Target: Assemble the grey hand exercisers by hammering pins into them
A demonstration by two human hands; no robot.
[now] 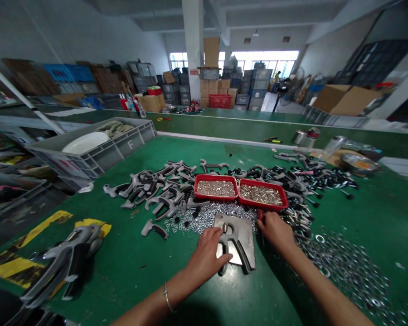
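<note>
left hand (206,256): fingers pressed together on 1 grey forked metal casting (233,240), lower centre | right hand (275,233): fingers curled round red handle (260,215), beside steel plate (248,231)

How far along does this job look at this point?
Done: a heap of assembled grey clamps at near left. In hand: the left hand holds one clamp on a steel plate, the right hand a red-handled tool. Left: many loose grey castings, with red trays of bolts and spread washers.

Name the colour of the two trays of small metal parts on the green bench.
The trays are bright red, best seen in the head view.
</note>
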